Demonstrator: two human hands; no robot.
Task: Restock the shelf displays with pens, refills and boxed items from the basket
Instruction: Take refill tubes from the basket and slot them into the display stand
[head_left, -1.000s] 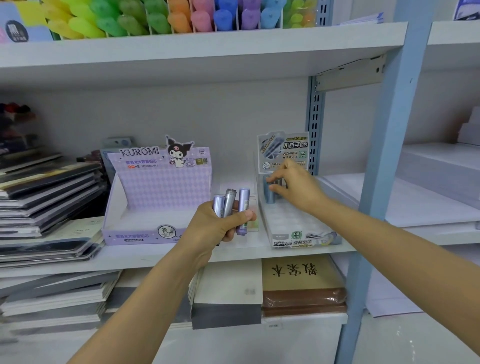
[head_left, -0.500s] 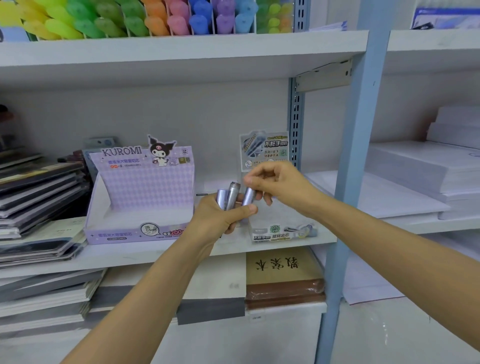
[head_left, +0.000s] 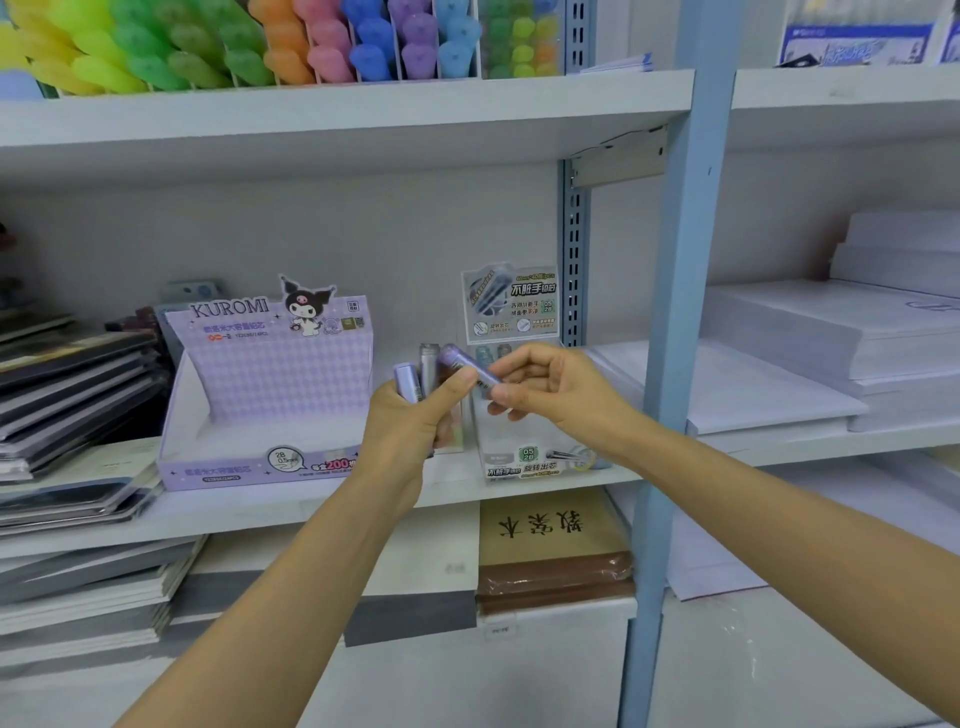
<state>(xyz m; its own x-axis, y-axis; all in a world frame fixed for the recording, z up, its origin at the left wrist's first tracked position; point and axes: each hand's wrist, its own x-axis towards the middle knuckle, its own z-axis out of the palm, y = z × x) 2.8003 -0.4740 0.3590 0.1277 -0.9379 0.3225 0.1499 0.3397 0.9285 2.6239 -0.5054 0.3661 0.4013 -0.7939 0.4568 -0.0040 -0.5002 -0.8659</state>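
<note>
The right hand (head_left: 550, 387) has come back from the rear of the clear display tray (head_left: 524, 457) to the left hand (head_left: 410, 431). Its grip, thumb and forefinger pinched narrow, now has the lower end of a purple refill tube (head_left: 460, 361), whose long axis leans up and left across the left thumb. The left hand's grip is curled round two other tubes (head_left: 408, 382), and the tray sits on the shelf (head_left: 291, 506) just behind and below the nearer right hand, so the tube likely needs swinging upright before going back into a slot.
</note>
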